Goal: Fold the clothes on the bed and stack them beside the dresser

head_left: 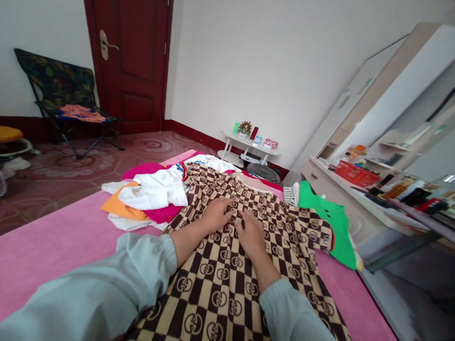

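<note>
A short-sleeved brown and beige checked shirt [221,287] with a ring-like logo lies spread over the pink bed, its collar end away from me. Striped trim edges its sleeves. My left hand [216,214] rests on the upper middle of the cloth, fingers loosely bent and apart. Close beside it, my right hand [250,234] also touches the shirt, fingers slightly curled and spread. The two hands face each other with a narrow gap between them. I see no fabric gathered in either hand.
White, orange and magenta clothes [156,189] lie heaped to the left of the shirt. A green garment [332,216] sits at the right bed edge. Beyond are a folding chair [69,88], a low white shelf [247,143] and a dresser holding a red basket [355,173].
</note>
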`<state>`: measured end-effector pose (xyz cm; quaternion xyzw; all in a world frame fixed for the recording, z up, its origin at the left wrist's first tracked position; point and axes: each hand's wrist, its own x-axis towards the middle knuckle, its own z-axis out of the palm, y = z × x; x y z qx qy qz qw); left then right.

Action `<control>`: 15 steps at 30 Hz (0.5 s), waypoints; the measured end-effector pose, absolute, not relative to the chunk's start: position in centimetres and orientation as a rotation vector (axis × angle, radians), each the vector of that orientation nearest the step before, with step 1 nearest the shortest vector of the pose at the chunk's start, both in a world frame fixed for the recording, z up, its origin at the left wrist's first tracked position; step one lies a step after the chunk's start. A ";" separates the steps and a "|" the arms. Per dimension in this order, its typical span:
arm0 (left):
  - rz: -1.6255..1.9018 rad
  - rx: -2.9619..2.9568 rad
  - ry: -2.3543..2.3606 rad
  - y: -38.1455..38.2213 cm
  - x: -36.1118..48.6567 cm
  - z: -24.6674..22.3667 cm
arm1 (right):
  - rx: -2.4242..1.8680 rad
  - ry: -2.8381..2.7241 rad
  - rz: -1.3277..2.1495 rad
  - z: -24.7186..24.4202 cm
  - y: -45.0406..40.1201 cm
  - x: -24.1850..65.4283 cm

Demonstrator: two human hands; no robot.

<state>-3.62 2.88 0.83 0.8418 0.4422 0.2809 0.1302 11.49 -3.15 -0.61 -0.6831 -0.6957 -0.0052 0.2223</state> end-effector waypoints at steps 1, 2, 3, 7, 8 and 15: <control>0.769 2.451 1.291 2.9 -3.7 1.0 | -1.881 -1.925 -0.016 -0.6 -3.0 11.6; 0.696 2.482 1.285 2.8 -3.8 1.1 | -1.870 -1.926 -0.018 -0.5 -3.0 11.8; 0.607 2.529 1.261 2.7 -4.0 1.3 | -1.856 -1.927 -0.018 -0.4 -2.9 11.9; 0.289 2.666 1.099 2.4 -5.4 3.0 | -1.812 -1.921 -0.003 -0.2 -3.2 12.0; 0.231 2.683 1.071 2.5 -5.9 3.7 | -1.805 -1.918 0.000 -0.1 -3.3 12.0; 0.259 2.768 1.492 5.6 -10.2 10.0 | -1.789 -1.892 0.042 -0.1 -3.3 12.1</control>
